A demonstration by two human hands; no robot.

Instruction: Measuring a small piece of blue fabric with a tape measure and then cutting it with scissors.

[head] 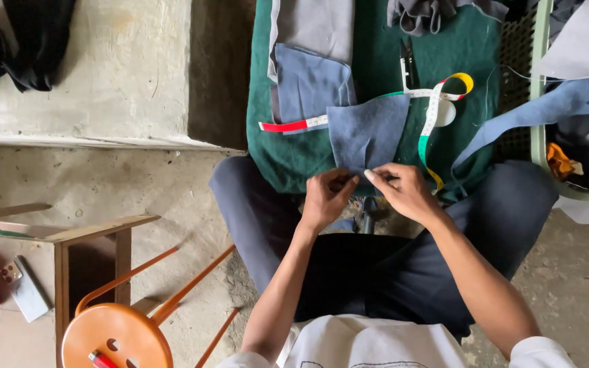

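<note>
A blue-grey piece of cloth (368,133) lies on a green felt-covered surface (288,153) in front of me. My left hand (326,197) pinches its near edge from the left, and my right hand (403,191) pinches the same edge from the right. A multicoloured tape measure (432,112) curls across the green surface beside the cloth. Small black scissors (408,63) lie just beyond it. Another blue cloth piece (308,85) rests further back on the left.
Grey fabric (315,27) is piled at the far end. A green crate (538,116) with blue and dark cloth stands on the right. An orange stool (117,337) and a wooden frame (93,235) stand on the concrete floor at lower left.
</note>
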